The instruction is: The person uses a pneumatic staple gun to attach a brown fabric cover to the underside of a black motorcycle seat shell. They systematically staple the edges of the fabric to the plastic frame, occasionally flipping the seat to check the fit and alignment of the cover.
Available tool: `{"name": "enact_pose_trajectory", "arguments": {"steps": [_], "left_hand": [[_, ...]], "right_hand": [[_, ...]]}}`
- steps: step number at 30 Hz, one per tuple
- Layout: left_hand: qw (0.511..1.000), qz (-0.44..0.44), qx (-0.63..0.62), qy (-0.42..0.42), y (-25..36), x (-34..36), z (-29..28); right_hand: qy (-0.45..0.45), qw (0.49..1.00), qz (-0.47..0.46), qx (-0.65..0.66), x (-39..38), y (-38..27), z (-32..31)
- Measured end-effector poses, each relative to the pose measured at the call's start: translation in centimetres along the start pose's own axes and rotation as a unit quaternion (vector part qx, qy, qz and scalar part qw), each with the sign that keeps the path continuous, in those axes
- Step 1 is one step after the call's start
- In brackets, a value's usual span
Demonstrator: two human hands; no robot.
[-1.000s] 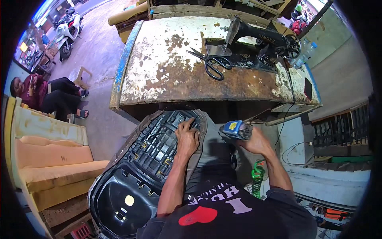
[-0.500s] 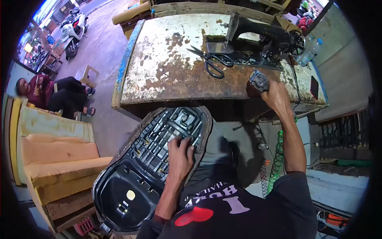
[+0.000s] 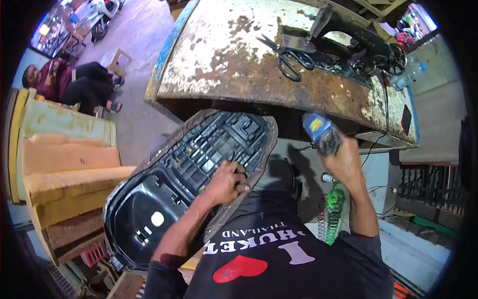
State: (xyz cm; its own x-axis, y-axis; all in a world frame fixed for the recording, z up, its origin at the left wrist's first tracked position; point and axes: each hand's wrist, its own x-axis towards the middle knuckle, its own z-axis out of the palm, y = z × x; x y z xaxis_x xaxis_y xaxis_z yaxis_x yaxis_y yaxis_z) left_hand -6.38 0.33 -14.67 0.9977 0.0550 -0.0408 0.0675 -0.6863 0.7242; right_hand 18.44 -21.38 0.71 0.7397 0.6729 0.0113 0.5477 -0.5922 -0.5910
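A motorcycle seat (image 3: 143,199) lies upside down across my lap, its black ribbed plastic base facing up. Brown cover material (image 3: 259,172) wraps over its rim. My left hand (image 3: 226,183) is closed on the seat's right edge, fingers curled and thumb by the cover. In my right hand (image 3: 343,162) is a blue staple gun (image 3: 317,125) with a yellow patch and a dark worn end. It is held in the air right of the seat, apart from it, below the table's front edge. My palm hides its handle.
A worn table (image 3: 224,74) ahead carries black scissors (image 3: 289,60), an old black sewing machine (image 3: 358,40), a plastic bottle (image 3: 412,74) and a dark phone (image 3: 406,119). A green coiled hose (image 3: 334,214) hangs at right. Orange foam (image 3: 72,162) and a reclining person (image 3: 74,82) are at left.
My right hand has brought the staple gun down from the table edge and turned it, showing its blue body. My left hand has shifted from the base's ribs to the seat's edge and curled.
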Motion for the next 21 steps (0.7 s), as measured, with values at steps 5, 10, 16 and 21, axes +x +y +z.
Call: {"name": "enact_pose_trajectory", "arguments": {"steps": [5,10,16,21], "left_hand": [[0.997,0.02,0.025,-0.063,-2.8,2.7,-0.3],[0.991,-0.034,0.125,-0.038,-5.3,7.0,-0.1],[0.989,-0.087,0.108,-0.045,-6.1,10.1,0.6],[0.985,-0.107,0.1,-0.092,-5.3,10.6,-0.5]], "right_hand": [[-0.304,0.944,-0.031,0.123,-6.0,1.4,6.3],[-0.328,0.942,0.032,0.06,-5.2,-2.4,10.1],[-0.36,0.926,0.102,-0.058,-2.4,-3.5,11.0],[-0.354,0.93,0.083,-0.053,-1.2,-3.5,12.9]]}}
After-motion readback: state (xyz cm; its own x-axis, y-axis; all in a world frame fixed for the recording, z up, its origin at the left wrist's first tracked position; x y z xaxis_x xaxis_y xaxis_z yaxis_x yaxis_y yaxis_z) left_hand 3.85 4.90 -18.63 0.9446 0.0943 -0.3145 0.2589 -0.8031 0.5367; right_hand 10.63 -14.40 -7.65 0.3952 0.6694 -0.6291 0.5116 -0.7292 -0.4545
